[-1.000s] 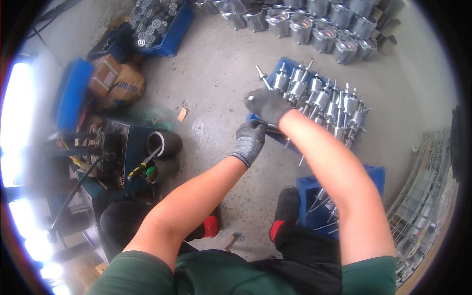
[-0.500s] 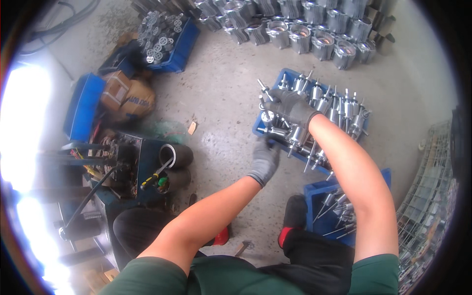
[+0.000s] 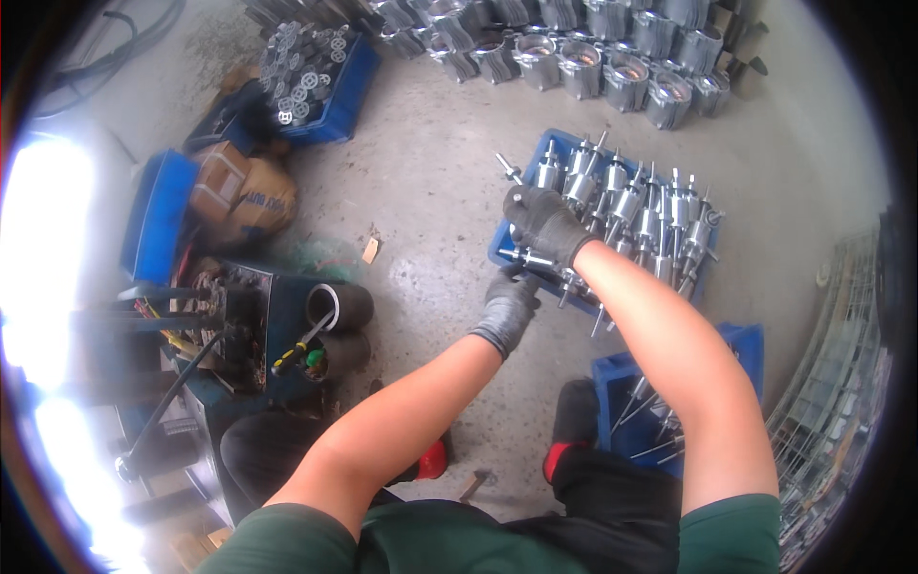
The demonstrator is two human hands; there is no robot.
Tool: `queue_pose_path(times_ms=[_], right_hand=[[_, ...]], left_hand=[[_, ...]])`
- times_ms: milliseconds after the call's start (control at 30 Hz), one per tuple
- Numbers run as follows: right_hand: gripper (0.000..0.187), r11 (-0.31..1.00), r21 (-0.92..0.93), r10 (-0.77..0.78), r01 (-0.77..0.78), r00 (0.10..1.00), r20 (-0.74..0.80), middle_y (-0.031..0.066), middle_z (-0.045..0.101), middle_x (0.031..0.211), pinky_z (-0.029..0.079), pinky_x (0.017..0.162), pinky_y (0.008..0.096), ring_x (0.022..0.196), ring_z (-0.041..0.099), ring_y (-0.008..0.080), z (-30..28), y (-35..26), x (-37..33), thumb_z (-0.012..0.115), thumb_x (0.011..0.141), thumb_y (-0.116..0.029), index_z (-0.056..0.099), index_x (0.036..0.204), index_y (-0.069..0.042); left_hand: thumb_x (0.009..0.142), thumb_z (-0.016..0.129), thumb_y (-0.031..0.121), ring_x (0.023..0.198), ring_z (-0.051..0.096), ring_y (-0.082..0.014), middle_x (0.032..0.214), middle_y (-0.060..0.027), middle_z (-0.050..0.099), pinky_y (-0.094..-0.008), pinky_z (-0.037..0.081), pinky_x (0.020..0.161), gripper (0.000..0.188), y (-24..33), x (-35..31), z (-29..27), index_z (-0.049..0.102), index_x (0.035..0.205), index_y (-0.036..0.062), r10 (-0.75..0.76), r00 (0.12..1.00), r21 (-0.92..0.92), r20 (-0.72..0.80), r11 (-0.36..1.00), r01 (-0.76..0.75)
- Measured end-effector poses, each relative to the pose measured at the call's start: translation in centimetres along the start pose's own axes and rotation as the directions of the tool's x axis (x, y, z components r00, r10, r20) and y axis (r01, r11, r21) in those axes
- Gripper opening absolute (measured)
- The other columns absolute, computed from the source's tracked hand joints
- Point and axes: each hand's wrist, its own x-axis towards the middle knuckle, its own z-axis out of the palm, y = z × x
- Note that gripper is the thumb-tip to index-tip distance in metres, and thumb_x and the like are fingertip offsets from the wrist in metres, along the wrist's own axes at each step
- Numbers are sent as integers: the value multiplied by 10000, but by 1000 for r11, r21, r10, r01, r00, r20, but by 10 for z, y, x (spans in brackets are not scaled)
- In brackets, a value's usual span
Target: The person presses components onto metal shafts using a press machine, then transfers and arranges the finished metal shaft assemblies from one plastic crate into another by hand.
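A blue crate (image 3: pixel 495 251) on the floor ahead holds several silver motor rotors (image 3: pixel 626 204) with long shafts, packed side by side. My right hand (image 3: pixel 547 226), in a dark grey glove, is closed over the crate's left part. A shaft end pokes out of its fist, and the rest of that rotor is hidden under the palm. At the crate's near left rim is my left hand (image 3: pixel 507 311), gloved in grey, its fingers partly bent and apart with nothing seen in them. Just beyond its fingertips lies another rotor (image 3: pixel 526 256).
Beside my right leg sits a second blue crate (image 3: pixel 612 435) with more rotors. Finned motor housings (image 3: pixel 626 81) stand in rows at the back. To the left are a bin of metal parts (image 3: pixel 306 81), cardboard boxes (image 3: pixel 218 177), a metal cylinder (image 3: pixel 342 306) and a yellow-black screwdriver (image 3: pixel 292 359). Wire mesh (image 3: pixel 827 373) stands right.
My right hand has shifted slightly left and nearer, closing over the crate's left part. My left hand has moved a little nearer me and looks less blurred.
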Motion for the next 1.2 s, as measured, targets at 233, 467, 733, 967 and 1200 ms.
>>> queue_pose_path(times_ms=[233, 467, 733, 967, 1200], right_hand=[[339, 804, 541, 278, -247, 960, 26, 223, 717, 927, 597, 570, 348, 664, 726, 260, 3, 25, 7, 560, 1001, -231, 642, 1054, 93], [187, 963, -101, -240, 250, 965, 104, 198, 737, 1006, 601, 812, 440, 837, 732, 378, -5, 36, -4, 605, 914, -158, 721, 981, -28], [163, 912, -349, -179, 217, 974, 140, 178, 753, 862, 601, 825, 441, 867, 757, 311, -11, 22, 11, 587, 929, -92, 733, 954, -24], [173, 687, -600, -375, 410, 907, 191, 216, 736, 1015, 603, 856, 440, 949, 745, 343, 14, 31, 13, 631, 902, -136, 739, 992, -35], [186, 819, -520, -229, 245, 969, 96, 184, 730, 1081, 604, 875, 428, 975, 739, 349, 10, 42, 20, 637, 917, -135, 748, 1052, -73]], left_hand=[[889, 672, 105, 639, 632, -178, 899, -96, 675, -336, 478, 500, 575, 4, -2, 32, 433, 1411, 67, -30, 1000, -172, 6, 985, 31], [864, 627, 63, 573, 597, -157, 815, -99, 639, -315, 452, 461, 622, 1, -21, 26, 356, 1419, 136, 17, 999, -253, 46, 968, -5], [893, 563, 50, 604, 613, -199, 827, -97, 631, -337, 529, 519, 653, -4, -14, 11, 362, 1513, 92, 22, 1000, -380, 4, 925, -19], [884, 606, 53, 510, 580, -174, 761, -70, 641, -322, 437, 407, 589, 1, -3, 24, 427, 1438, 139, -96, 994, -365, 49, 925, 107], [874, 647, 120, 449, 444, -142, 694, -31, 543, -328, 330, 373, 536, 4, -12, 31, 457, 1374, 148, -80, 996, -292, 38, 952, 88]])
